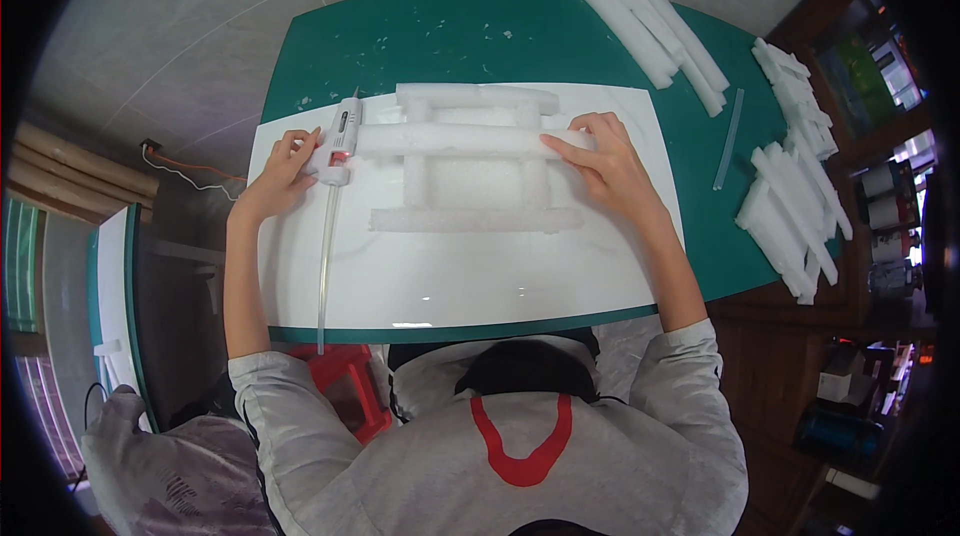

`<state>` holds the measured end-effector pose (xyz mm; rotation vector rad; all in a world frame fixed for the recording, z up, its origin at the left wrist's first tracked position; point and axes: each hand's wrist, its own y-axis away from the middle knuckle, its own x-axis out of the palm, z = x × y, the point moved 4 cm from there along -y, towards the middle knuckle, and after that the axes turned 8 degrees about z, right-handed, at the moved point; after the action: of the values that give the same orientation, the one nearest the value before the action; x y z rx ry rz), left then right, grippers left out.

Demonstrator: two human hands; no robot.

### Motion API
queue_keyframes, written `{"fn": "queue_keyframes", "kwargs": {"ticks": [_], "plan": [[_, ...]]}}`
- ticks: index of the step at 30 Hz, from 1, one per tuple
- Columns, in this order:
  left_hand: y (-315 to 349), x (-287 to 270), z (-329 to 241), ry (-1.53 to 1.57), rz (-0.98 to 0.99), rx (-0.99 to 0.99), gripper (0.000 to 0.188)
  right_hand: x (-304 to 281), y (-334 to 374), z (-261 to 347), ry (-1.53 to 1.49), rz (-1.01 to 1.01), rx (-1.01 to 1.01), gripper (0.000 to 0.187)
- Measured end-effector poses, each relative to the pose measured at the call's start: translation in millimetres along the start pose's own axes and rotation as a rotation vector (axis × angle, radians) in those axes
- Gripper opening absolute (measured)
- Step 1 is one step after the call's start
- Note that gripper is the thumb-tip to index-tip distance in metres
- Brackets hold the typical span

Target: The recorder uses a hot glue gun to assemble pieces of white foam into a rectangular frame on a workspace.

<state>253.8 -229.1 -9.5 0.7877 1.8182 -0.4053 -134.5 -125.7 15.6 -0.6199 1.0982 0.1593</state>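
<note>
A white glue gun (344, 136) points away from me on the left, a long clear glue stick (325, 266) running out of its back. My left hand (280, 179) has its fingers closed about the gun's handle. In front of the nozzle side, a white foam strip (440, 140) lies crosswise over a foam frame (473, 219) made of several strips. The fingers and thumb of my right hand (612, 164) pinch that strip's right end. Its left end lies close beside the gun; whether they touch I cannot tell.
The frame rests on a white board (450, 286) over a green table (420, 26). Loose foam strips (645, 31) lie at the far right, with stacked foam pieces (790, 206) along the right edge. A spare glue stick (730, 139) is nearby. A red stool (355, 391) stands below the table.
</note>
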Motion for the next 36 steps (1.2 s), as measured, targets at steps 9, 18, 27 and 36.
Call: {"fn": "queue_keyframes", "kwargs": {"ticks": [9,18,27,36], "plan": [[-10.9,-37.7,-92.9,0.116,-0.251,0.065,0.056,0.2,1.7,-1.8,0.033,0.001,-0.003,0.048],[-22.8,-5.4,-133.1,-0.233,0.05,0.198,0.056,1.7,-0.6,0.8,0.055,0.023,-0.009,0.047],[-25.5,-4.6,-136.2,-0.133,0.036,0.156,0.052,-1.3,-1.5,4.3,0.046,0.022,-0.026,0.044],[-24.8,-6.5,-143.0,-0.192,-0.02,0.182,0.051,6.0,-2.1,6.7,0.061,0.054,-0.049,0.048]]}}
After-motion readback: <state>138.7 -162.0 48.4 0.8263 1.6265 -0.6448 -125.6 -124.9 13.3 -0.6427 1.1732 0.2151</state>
